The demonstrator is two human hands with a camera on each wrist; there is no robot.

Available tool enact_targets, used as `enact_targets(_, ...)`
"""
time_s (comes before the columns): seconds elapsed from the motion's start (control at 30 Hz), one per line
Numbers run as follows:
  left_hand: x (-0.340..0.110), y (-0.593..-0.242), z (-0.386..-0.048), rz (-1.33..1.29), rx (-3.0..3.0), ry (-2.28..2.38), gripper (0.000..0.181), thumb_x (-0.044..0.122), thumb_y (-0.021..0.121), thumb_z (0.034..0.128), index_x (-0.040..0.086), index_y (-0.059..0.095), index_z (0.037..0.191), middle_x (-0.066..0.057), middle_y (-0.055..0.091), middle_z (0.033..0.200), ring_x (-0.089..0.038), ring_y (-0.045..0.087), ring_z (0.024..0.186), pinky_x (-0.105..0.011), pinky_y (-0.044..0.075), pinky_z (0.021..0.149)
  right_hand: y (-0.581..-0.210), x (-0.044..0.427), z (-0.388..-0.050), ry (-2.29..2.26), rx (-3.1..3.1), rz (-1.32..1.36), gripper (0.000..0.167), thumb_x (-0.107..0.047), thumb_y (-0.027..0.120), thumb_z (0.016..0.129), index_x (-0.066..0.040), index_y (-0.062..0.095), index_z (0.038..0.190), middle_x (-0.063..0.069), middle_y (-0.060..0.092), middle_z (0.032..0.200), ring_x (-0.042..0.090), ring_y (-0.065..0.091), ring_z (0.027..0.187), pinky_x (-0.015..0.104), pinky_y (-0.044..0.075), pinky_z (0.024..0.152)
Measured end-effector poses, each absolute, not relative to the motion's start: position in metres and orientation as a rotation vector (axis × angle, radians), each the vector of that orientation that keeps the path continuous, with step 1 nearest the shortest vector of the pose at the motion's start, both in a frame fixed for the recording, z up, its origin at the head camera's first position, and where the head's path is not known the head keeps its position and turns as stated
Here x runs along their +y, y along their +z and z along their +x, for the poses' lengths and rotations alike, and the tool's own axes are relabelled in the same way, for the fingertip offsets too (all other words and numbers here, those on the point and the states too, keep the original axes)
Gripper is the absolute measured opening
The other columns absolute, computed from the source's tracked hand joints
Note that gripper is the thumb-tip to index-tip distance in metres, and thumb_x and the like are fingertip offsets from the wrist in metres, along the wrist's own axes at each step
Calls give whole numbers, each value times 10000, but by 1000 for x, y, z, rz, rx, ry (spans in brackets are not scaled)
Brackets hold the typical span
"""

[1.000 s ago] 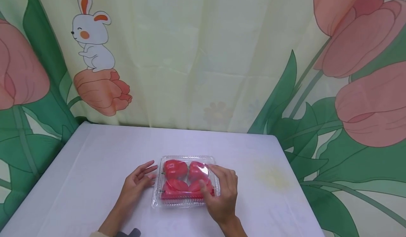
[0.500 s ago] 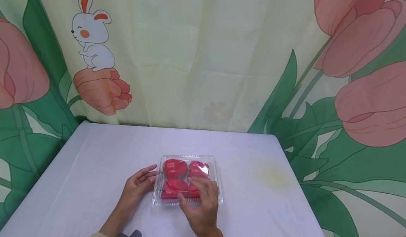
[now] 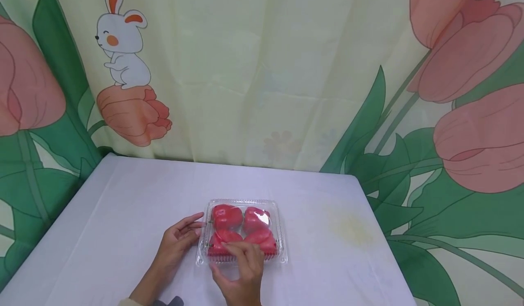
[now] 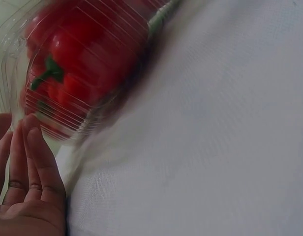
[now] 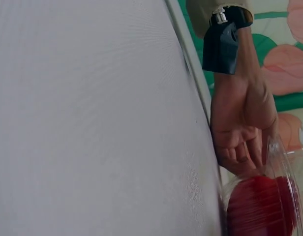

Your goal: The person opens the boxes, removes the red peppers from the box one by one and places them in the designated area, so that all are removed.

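A clear plastic clamshell box point(image 3: 281, 233) sits closed on the table with several red bell peppers point(image 3: 227, 217) inside. At the box's left side rests my left hand point(image 3: 173, 247), fingers fairly straight, tips at the clear wall. The left wrist view shows this hand point(image 4: 31, 187) beside the ridged wall, near a green stem. My right hand point(image 3: 243, 274) is over the front edge, its bent fingers on or just above the lid and its thumb apart, in front of the rim; contact is hard to tell. The right wrist view shows the left hand point(image 5: 245, 118) at the box.
A white cloth covers the table point(image 3: 327, 233). Behind it hangs a curtain point(image 3: 262, 69) printed with tulips and a rabbit. A dark wrist device point(image 5: 221, 49) and beige sleeve are on the left arm.
My right hand has moved left and toward me, from the box's right side to its front edge. The left hand and box have stayed nearly in place; the view shifts slightly.
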State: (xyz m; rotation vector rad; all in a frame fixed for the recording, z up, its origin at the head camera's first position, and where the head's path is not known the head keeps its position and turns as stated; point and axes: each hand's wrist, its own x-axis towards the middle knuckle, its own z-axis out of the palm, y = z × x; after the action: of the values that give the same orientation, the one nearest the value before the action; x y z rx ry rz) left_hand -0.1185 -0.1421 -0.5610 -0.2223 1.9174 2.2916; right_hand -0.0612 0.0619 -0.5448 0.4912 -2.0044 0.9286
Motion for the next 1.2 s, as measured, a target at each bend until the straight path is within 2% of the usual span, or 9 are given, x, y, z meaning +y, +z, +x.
enact_targets(0.37, -143, -562, -119, -185, 1916, 2313, 567, 104, 748, 977, 49, 556, 1508, 10, 725, 1184, -95, 720, 1098, -210, 615, 893, -548, 46, -45, 848, -2063, 431, 555, -344, 1019, 628, -288, 773, 1122, -96, 703, 1097, 80, 612, 1089, 273, 427, 988)
enact_targets(0.57, -143, -562, -118, -180, 1910, 2315, 577, 96, 747, 975, 48, 547, 1514, 20, 724, 1173, -83, 718, 1086, -211, 617, 879, -553, 38, -41, 831, -2082, 435, 531, -327, 1024, 618, -280, 789, 1092, -119, 697, 1036, 66, 615, 1033, 237, 379, 918)
enact_targets(0.9, -141, -563, -120, -198, 1919, 2298, 573, 114, 756, 975, 66, 560, 1512, 10, 728, 1159, -81, 712, 1076, -188, 603, 891, -563, 33, -42, 838, -2120, 452, 501, -276, 1029, 634, -265, 820, 1089, -126, 692, 1010, 76, 600, 1052, 206, 357, 875)
enact_targets(1.03, -142, -563, -119, -192, 1923, 2297, 574, 109, 758, 973, 65, 563, 1512, 12, 732, 1139, -79, 715, 1048, -187, 604, 883, -566, 32, -42, 820, -2149, 436, 452, -274, 1025, 661, -271, 834, 1071, -140, 684, 1007, 44, 569, 1040, 197, 353, 872)
enact_targets(1.2, -143, -564, -117, -152, 1923, 2305, 589, 94, 754, 972, 45, 546, 1521, 24, 734, 1112, -74, 721, 1014, -195, 610, 874, -568, 31, -44, 793, -2137, 446, 371, -193, 1003, 685, -254, 851, 1018, -122, 682, 968, 50, 549, 981, 214, 351, 874)
